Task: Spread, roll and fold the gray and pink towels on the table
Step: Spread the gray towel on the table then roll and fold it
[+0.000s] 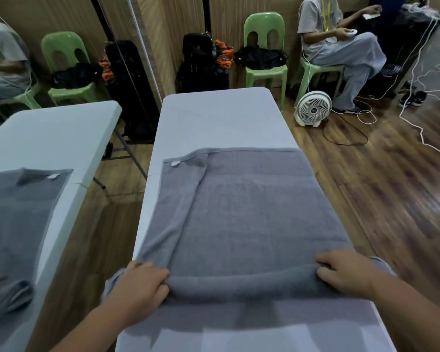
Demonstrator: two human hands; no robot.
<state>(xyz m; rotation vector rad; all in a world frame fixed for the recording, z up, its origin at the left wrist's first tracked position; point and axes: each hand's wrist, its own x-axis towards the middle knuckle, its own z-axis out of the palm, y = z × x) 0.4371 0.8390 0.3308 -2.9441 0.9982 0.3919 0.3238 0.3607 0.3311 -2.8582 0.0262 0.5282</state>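
Observation:
A gray towel (241, 204) lies spread lengthwise on the white table (224, 118), its left long edge folded inward with a small white label at the far left corner. The towel's near end is rolled into a thick tube (241, 283) across the table. My left hand (140, 285) grips the roll's left end, and my right hand (346, 273) grips its right end. No pink towel is in view.
A mirror at the left reflects the table and towel (23, 199). Beyond the table stand green chairs (264, 47) with black bags (201, 64). A white fan (313, 107) and cables lie on the wooden floor at the right, near a seated person (341, 41).

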